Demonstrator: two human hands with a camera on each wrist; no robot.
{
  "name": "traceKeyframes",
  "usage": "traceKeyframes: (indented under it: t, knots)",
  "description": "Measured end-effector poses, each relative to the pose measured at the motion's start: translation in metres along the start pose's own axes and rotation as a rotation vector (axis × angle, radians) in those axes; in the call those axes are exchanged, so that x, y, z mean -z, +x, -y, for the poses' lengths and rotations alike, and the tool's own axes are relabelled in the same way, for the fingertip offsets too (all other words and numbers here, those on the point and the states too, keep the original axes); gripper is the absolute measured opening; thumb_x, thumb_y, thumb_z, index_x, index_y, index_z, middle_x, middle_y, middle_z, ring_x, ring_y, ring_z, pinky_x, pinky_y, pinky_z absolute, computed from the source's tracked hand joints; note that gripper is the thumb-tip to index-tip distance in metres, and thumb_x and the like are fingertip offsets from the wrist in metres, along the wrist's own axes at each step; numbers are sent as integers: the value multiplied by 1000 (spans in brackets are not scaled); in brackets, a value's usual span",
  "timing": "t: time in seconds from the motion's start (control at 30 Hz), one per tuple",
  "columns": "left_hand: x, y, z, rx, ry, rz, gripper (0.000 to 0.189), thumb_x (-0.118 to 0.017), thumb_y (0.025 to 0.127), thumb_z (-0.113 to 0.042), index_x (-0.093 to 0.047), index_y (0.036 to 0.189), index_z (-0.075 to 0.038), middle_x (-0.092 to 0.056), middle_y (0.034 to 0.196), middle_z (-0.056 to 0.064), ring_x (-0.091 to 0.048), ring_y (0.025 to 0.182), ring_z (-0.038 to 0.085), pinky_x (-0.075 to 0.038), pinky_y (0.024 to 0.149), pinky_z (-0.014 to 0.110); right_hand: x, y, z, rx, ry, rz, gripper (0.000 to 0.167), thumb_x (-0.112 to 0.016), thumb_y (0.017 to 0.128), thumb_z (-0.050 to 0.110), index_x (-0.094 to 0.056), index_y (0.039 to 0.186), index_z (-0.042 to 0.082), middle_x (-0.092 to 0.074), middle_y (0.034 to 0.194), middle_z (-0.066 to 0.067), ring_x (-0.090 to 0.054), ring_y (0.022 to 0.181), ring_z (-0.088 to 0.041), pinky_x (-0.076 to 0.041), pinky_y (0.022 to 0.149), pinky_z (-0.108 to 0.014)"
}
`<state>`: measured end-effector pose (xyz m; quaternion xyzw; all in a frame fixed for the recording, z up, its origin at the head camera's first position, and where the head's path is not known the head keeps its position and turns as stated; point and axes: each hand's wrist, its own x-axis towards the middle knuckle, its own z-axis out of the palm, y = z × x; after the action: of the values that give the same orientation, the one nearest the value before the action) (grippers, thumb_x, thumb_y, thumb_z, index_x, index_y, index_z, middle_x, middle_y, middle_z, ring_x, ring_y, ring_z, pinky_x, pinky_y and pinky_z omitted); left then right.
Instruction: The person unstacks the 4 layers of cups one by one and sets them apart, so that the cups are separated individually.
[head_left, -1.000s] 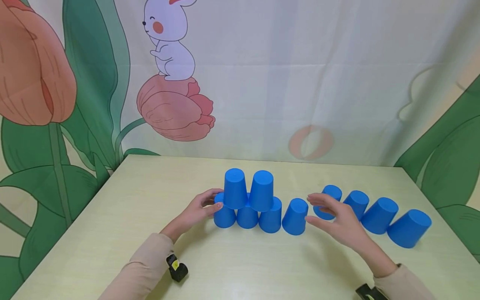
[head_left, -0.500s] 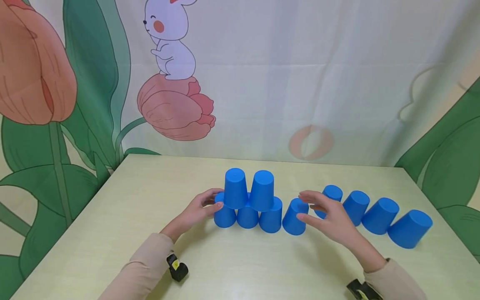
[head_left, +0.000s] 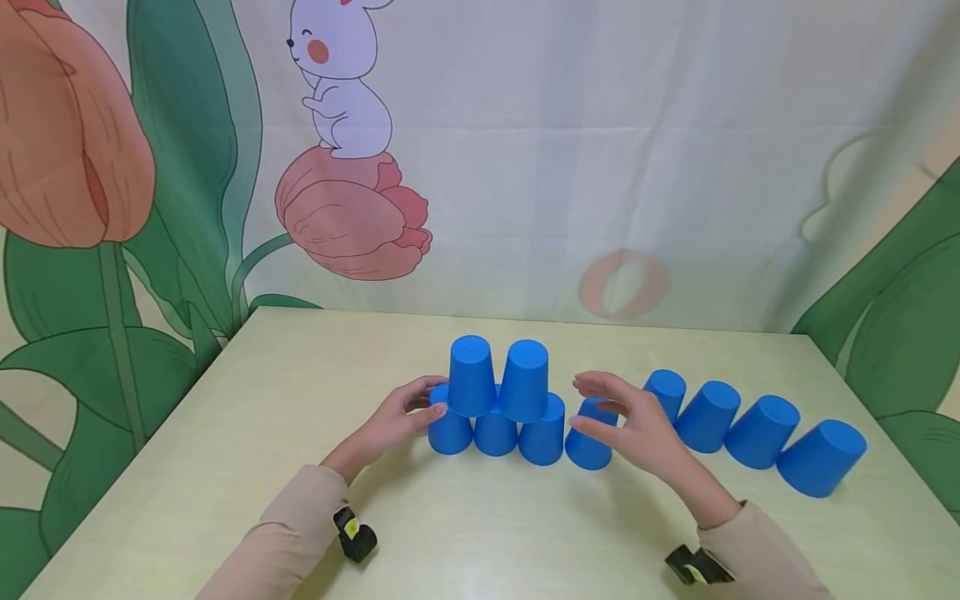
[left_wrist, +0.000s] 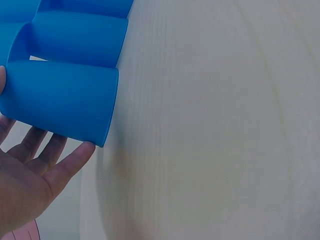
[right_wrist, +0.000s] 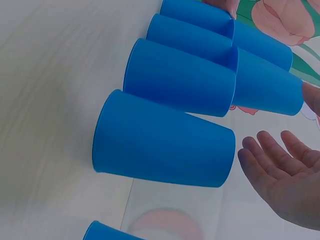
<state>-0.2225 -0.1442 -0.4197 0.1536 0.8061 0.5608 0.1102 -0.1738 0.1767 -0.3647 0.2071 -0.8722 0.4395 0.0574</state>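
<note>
Two upside-down blue cups (head_left: pixel 471 377) stand as an upper row on three blue cups (head_left: pixel 542 429) in a lower row. My left hand (head_left: pixel 397 421) touches the side of the lower row's left end cup (left_wrist: pixel 60 102), its fingers spread along it and the thumb on the other side. To the right of the lower row stands another upside-down blue cup (right_wrist: pixel 162 142). My right hand (head_left: pixel 630 421) hovers in front of and above this cup with fingers and thumb apart, holding nothing; it partly hides the cup in the head view.
Several more upside-down blue cups (head_left: pixel 761 432) stand in a slanting row at the right of the pale wooden table (head_left: pixel 480 525). Behind the table hangs a curtain (head_left: pixel 510 167) printed with a rabbit and tulips.
My right hand has moved left, from beside the single cup to over its front and toward the upper row. My left hand and the cups have stayed in place.
</note>
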Motion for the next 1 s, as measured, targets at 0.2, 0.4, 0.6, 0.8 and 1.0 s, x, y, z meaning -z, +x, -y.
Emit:
traceKeyframes:
  t: [0.2,0.4,0.6,0.8,1.0]
  knots:
    - [0,0,0,7,4,-3,49,-56,91,-29,-42,134,-11,-49,127,16,-45,116,35,-44,89,48,-6,8,2,8,14,-1,53,-69,82,21,-48,127,4,-55,123,-16,-51,113,-32,-45,89,-46]
    - [-1,0,0,8,0,-6,48,-55,91,-27,-41,134,-9,-49,127,17,-45,116,36,-44,89,49,-15,18,1,-17,70,11,57,-69,82,23,-45,130,4,-53,126,-15,-50,114,-31,-44,90,-47]
    - [-3,-4,-9,15,-9,-7,46,-53,93,-19,-40,134,-4,-48,127,21,-44,116,39,-43,89,51,-25,28,0,-35,128,23,59,-68,82,24,-43,131,3,-51,127,-17,-49,115,-33,-42,91,-49]
    - [-4,-16,-33,7,-2,0,44,-51,93,-16,-40,133,-1,-47,126,23,-44,115,40,-43,89,50,-35,36,3,-73,148,33,65,-71,80,26,-41,133,5,-51,127,-17,-48,116,-34,-40,93,-50]
    - [-3,-18,-36,16,-1,3,45,-52,93,-17,-40,134,-2,-47,127,23,-43,116,40,-42,90,50,-43,42,9,-136,139,33,72,-73,77,32,-38,136,8,-49,129,-16,-48,116,-34,-41,92,-49]
